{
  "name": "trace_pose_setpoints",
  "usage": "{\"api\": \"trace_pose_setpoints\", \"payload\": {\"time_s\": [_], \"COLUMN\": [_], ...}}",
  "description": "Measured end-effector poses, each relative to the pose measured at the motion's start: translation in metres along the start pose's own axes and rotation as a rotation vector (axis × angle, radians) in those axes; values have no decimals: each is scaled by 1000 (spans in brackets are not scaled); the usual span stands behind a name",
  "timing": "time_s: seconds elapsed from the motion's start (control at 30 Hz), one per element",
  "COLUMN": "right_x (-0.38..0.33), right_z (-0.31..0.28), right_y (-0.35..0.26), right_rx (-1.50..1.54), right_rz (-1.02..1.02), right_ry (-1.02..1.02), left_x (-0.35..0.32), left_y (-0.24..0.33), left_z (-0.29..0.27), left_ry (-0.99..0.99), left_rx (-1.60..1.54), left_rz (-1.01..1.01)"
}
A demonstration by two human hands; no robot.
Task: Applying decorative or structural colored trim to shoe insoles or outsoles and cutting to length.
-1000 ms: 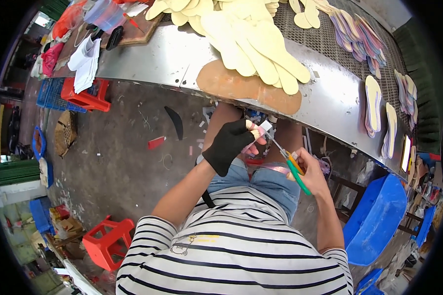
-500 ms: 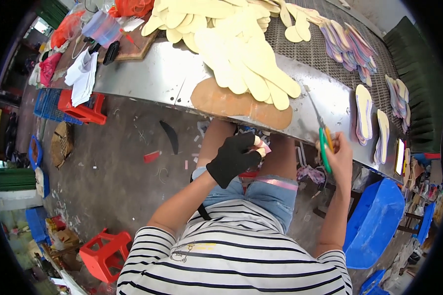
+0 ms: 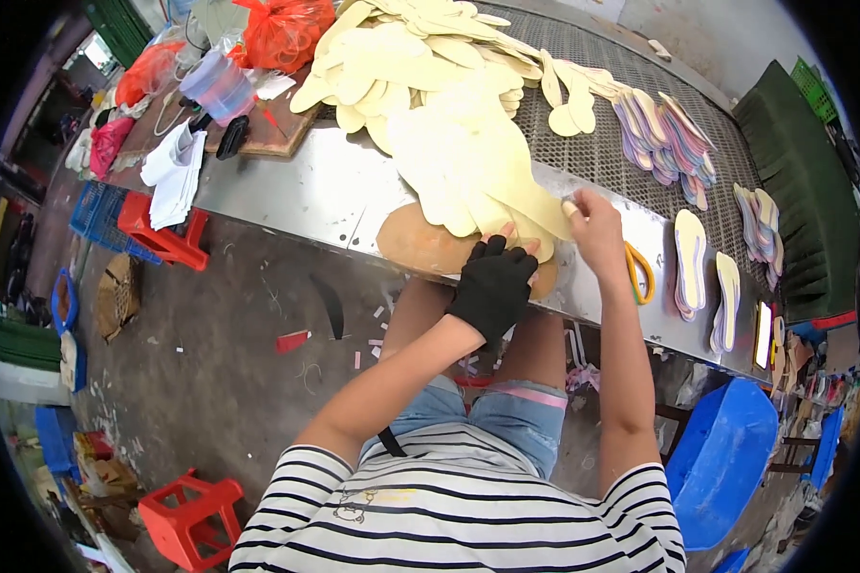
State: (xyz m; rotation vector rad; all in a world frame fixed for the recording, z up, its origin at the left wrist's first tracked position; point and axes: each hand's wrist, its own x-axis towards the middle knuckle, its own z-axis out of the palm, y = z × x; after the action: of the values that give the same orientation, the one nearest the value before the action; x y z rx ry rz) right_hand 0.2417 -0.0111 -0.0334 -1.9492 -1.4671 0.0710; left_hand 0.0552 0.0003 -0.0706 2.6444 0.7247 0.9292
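Observation:
A heap of pale yellow shoe insoles spills toward the table's front edge, over a brown oval board. In a black fingerless glove, my left hand rests its spread fingertips on the nearest insoles and the board. My right hand is closed, thumb and finger pinching the edge of an insole at the heap's right side. Beside the right wrist lie scissors with yellow and green handles; their blades are hidden by the hand and forearm.
Stacked insoles stand on the metal table at right, near a phone-like object. More piles lie on the mesh surface. A blue tub is below right; red stools stand at left. Scraps litter the floor.
The scissors have gone from my right hand onto the table. My right hand has moved to an insole. My left hand has risen from my lap to the heap; its pink scrap is gone.

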Motion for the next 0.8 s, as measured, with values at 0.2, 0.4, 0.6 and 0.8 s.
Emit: {"api": "trace_pose_setpoints", "payload": {"time_s": [0.2,0.4,0.6,0.8], "right_x": [2,-50,-75,-78], "right_z": [-43,-27,-31,-20], "right_y": [-51,-32,-89,-99], "right_rx": [870,889,275,415], "right_rz": [153,113,-198,-240], "right_ry": [-76,-37,301,174], "left_x": [5,-5,9,9], "left_y": [-7,-6,8,10], "left_z": [5,-50,-76,-69], "left_ry": [-61,-56,175,272], "left_rx": [33,-1676,-1287,-985], "left_rz": [-41,-535,-602,-351]}}
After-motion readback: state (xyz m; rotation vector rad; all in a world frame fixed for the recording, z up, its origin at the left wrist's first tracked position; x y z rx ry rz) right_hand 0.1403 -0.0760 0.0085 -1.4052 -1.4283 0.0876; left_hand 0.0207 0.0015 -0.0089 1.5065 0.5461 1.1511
